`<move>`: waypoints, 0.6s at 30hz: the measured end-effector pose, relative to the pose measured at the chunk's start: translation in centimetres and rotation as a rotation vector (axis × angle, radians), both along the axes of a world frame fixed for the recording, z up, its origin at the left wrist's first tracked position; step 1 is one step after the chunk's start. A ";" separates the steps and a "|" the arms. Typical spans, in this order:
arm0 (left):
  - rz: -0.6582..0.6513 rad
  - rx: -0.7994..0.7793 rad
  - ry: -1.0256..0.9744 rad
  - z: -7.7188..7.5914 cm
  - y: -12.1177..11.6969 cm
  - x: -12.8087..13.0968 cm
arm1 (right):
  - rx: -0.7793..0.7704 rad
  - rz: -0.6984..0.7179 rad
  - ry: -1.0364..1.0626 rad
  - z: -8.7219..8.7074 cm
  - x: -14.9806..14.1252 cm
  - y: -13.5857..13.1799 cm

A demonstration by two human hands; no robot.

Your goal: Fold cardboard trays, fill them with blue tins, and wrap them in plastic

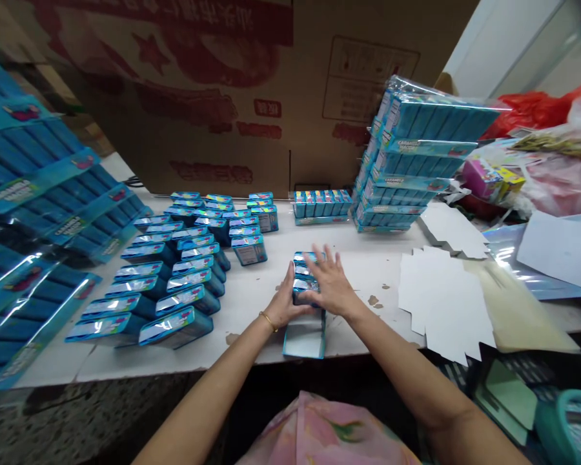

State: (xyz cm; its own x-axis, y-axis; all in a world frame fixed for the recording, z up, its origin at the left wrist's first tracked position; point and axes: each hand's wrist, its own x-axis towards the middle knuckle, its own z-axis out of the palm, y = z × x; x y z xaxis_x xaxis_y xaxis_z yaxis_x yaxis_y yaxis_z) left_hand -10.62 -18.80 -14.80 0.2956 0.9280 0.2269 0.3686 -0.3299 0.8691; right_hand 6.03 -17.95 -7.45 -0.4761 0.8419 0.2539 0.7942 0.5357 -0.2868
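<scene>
A shallow blue display tray (pixel 304 341) with a white inside lies near the table's front edge, its near part bare. Small blue candy boxes (pixel 304 271) stand in its far part. My left hand (pixel 285 300) rests along their left side, thumb and fingers apart. Over their top and right side lies my right hand (pixel 330 281), fingers spread, touching them and hiding some. Left of my hands, several loose blue boxes (pixel 188 281) stand in rows. Behind the tray, a filled, wrapped tray (pixel 322 205) sits against the carton.
Wrapped trays of blue boxes are stacked at the right (pixel 411 161) and tower at the left (pixel 43 194). A large brown carton (pixel 300 77) closes off the back. Flat white card blanks (pixel 445 300) lie at the right, beside plastic sheets (pixel 527 316). A teal basket (pixel 561 420) stands lower right.
</scene>
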 end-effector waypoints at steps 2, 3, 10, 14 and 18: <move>-0.013 -0.030 0.018 0.1 -0.7 -0.3 | -0.007 0.125 -0.157 0.7 -0.1 -0.1; -0.020 -0.044 0.016 0.2 -1.0 -0.7 | -0.020 0.155 -0.203 1.0 -0.1 -0.1; 0.405 -0.050 -0.198 1.2 -1.2 -5.2 | -0.090 0.190 -0.039 3.9 -5.4 6.1; 0.704 -0.013 -0.259 1.1 0.9 -7.5 | -0.117 0.300 -0.077 4.0 -12.6 12.2; 0.738 0.070 -0.303 0.4 3.4 -8.6 | -0.329 0.293 -0.164 1.6 -15.5 15.4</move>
